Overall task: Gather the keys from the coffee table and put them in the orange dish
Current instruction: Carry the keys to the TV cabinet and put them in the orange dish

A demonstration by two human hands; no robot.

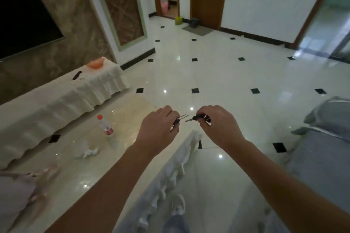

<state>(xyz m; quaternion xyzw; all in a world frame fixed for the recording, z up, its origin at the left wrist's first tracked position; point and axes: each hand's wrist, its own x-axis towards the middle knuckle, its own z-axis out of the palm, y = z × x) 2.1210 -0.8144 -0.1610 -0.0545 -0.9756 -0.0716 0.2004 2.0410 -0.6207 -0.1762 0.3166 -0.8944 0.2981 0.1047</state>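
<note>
Two bare forearms are extended forward over the pale tiled floor, with both hands raised side by side. The left hand is clenched around a set of black-headed keys, whose thin metal blades project to the right from between the fingers. The right hand is closed in a grip on a second black-headed key, its blade pointed left toward the other blades; the tips are seen close together, though contact cannot be judged. The orange dish is seen well apart from the hands, at the far end of a cloth-covered counter along the left wall, with a dark object lying near it. A red-capped bottle is stood upright on the glossy coffee table below the left hand.
</note>
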